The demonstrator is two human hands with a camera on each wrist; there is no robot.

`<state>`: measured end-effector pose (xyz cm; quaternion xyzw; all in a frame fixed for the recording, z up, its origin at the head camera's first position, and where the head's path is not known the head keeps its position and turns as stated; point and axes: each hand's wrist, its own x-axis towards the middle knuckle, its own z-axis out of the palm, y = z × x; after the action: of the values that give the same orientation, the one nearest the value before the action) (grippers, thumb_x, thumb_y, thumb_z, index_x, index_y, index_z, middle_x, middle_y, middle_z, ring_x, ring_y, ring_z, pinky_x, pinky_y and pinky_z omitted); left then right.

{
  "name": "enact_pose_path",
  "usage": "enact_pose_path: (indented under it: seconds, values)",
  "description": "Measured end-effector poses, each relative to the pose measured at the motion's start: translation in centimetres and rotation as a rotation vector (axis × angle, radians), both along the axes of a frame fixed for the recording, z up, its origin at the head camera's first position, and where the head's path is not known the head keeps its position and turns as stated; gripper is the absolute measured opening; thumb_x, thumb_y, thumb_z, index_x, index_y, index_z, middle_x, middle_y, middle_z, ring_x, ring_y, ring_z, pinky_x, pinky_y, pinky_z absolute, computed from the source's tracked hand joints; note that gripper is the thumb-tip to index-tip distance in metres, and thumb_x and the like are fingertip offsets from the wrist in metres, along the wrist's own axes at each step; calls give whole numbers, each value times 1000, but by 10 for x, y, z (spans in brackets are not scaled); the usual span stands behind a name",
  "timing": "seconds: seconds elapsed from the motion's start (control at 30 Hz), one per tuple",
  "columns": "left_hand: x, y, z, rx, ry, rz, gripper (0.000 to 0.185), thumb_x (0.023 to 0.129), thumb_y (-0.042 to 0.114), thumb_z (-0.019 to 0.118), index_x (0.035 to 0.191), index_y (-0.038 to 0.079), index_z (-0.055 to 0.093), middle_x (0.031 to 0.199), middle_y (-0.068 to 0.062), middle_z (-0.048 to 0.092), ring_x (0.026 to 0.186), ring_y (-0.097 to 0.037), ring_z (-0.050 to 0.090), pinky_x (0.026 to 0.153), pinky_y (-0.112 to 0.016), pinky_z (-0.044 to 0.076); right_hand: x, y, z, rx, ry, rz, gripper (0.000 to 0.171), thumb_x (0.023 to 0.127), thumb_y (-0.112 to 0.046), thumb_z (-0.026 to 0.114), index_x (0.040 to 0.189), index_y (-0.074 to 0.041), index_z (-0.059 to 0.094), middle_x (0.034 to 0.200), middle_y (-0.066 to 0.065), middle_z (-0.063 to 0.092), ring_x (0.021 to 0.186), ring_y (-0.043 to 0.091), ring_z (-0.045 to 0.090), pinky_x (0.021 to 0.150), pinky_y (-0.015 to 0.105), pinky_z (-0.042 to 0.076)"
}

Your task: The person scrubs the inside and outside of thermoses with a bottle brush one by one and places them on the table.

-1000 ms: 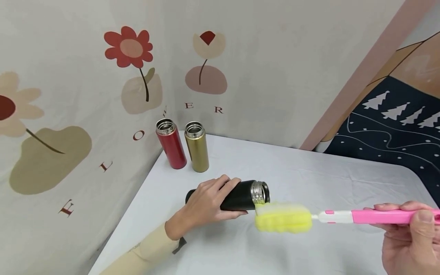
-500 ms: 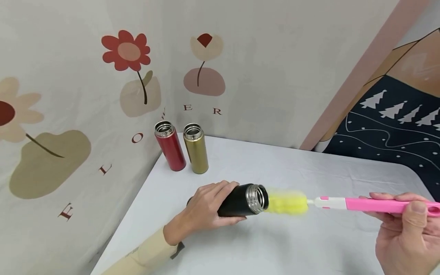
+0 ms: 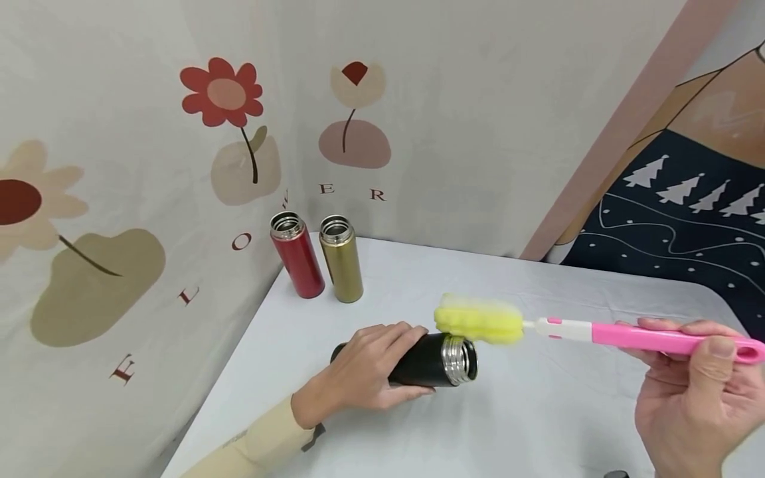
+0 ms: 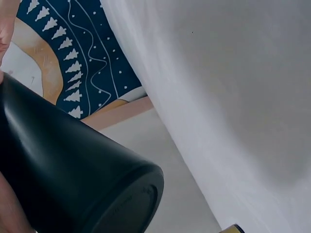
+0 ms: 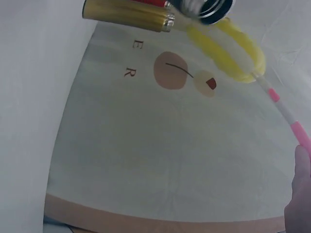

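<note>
Head view showed three metal bottles on the white table [image 3: 538, 418]. My left hand [image 3: 364, 372] gripped one black metal bottle [image 3: 433, 360] lying on its side. One red metal bottle [image 3: 296, 253] and one gold metal bottle [image 3: 340, 257] stood together by the wall. My right hand [image 3: 696, 405] held one pink-handled brush with a yellow sponge head [image 3: 478, 319], touching the black bottle's rim.
</note>
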<state>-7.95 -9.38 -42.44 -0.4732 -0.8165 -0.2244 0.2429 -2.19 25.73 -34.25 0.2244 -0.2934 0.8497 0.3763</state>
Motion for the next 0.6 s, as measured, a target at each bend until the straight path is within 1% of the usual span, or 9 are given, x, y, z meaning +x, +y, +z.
enact_pose_path:
  seconds: [0.07, 0.13, 0.27, 0.3, 0.4, 0.53, 0.6]
  values:
    - [0, 2, -2, -6, -7, 9, 79, 85, 54, 91, 139, 5, 61, 115, -5, 68, 86, -15, 67, 80, -26, 61, 2, -1, -1, -19, -1, 8, 20, 110, 13, 48, 106, 33, 45, 97, 45, 64, 89, 51, 76, 77, 48, 63]
    - [-1, 4, -2, 15, -35, 22, 76, 87, 53, 89, 138, 4, 61, 117, -4, 68, 86, -14, 67, 78, -26, 61, 4, -3, -3, -39, 6, 18, 21, 110, 13, 48, 105, 33, 45, 96, 45, 63, 87, 52, 76, 77, 49, 63]
    - [-6, 5, -2, 139, -129, 30, 72, 86, 43, 93, 138, 6, 60, 119, -3, 68, 92, -14, 67, 79, -27, 60, 8, -6, -7, -70, -13, -13, 23, 111, 11, 48, 105, 33, 46, 95, 44, 62, 85, 50, 75, 77, 48, 63]
    - [-7, 6, -1, 173, -139, 31, 72, 85, 41, 93, 138, 7, 60, 119, -2, 69, 94, -15, 66, 80, -28, 59, 9, -6, -8, -87, -14, -17, 24, 111, 11, 48, 105, 33, 47, 94, 44, 62, 84, 50, 74, 76, 49, 63]
    - [-12, 10, 1, 265, -138, 19, 69, 85, 38, 94, 137, 7, 61, 118, -2, 69, 100, -17, 65, 84, -32, 58, 12, -8, -11, -144, -39, -39, 25, 112, 8, 48, 107, 33, 48, 95, 43, 62, 84, 49, 74, 77, 49, 62]
    - [-17, 17, 3, 373, -104, -3, 63, 92, 40, 87, 137, 5, 62, 118, -3, 70, 100, -19, 65, 84, -34, 56, 15, -11, -12, -234, -80, -78, 26, 112, 5, 51, 107, 30, 49, 97, 43, 62, 83, 49, 73, 76, 48, 63]
    - [-17, 20, 4, 419, -137, -23, 61, 97, 41, 82, 140, 4, 60, 121, -5, 70, 101, -21, 66, 85, -35, 58, 18, -12, -13, -263, -105, -111, 26, 111, 4, 54, 107, 29, 51, 97, 43, 62, 82, 49, 72, 74, 46, 65]
